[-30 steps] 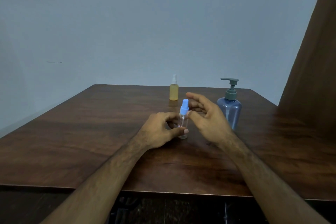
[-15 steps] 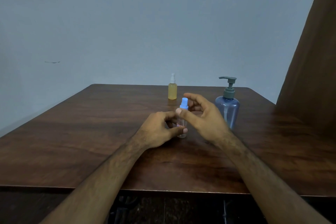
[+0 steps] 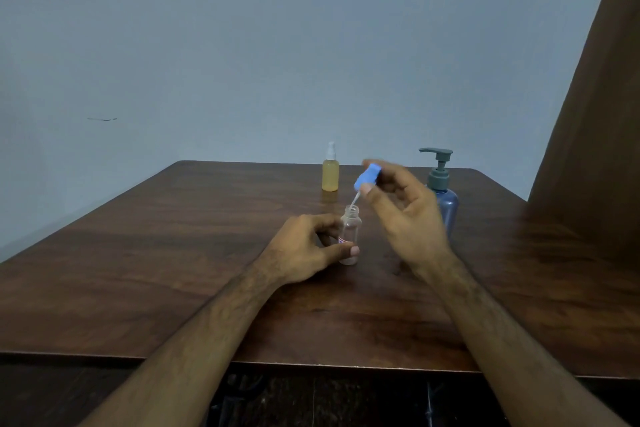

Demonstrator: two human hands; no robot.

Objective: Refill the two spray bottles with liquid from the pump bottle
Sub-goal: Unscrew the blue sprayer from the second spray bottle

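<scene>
1. One dark brown wooden table (image 3: 173, 270) fills the lower view; its near edge runs across the bottom, its far edge meets the pale blue-grey wall (image 3: 242, 45), and a brown panel (image 3: 595, 149) rises at its right side. The left half of the top is broad open room.
2. Two hands: the left hand (image 3: 304, 250) grasps the small clear bottle low on its body, thumb in front; the right hand (image 3: 405, 215) is raised above the table, pinching the blue cap.
3. One translucent blue pump bottle with a grey-green pump head (image 3: 441, 184) stands upright behind the right hand, near the far right corner.
4. Two spray bottles: one amber plastic spray bottle with a clear nozzle (image 3: 330, 170) stands capped close to the far edge, apart from the rest; one small clear plastic spray bottle (image 3: 350, 236) stands mid-table, neck open.
5. One blue spray cap (image 3: 367, 178), blurred, is tilted just above the clear bottle, its thin white dip tube (image 3: 355, 200) reaching the neck.
</scene>
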